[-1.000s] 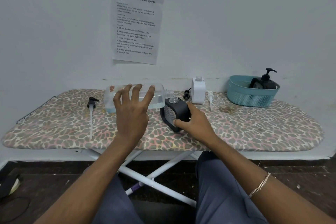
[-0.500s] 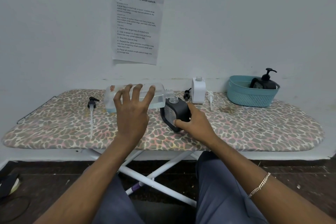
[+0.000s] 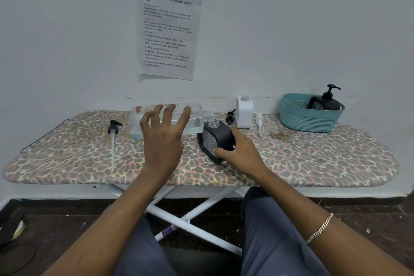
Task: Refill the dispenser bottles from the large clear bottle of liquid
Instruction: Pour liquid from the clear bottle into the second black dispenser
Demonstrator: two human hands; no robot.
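My left hand [image 3: 163, 139] grips the large clear bottle [image 3: 136, 123], held on its side with its uncapped neck over the open mouth of a black dispenser bottle [image 3: 215, 139]. Some clear liquid lies along the bottle's lower side. My right hand [image 3: 240, 152] holds the black dispenser bottle, tilted on the ironing board [image 3: 313, 159]. A white dispenser bottle [image 3: 244, 111] stands uncapped behind. Its white pump [image 3: 259, 122] lies to its right, and a small black pump [image 3: 230, 116] to its left.
A long black pump with a tube [image 3: 113, 139] lies at the left of the board. A teal basket [image 3: 309, 116] at the back right holds another black dispenser bottle [image 3: 324, 102] with its pump on. A paper sheet [image 3: 168, 29] hangs on the wall.
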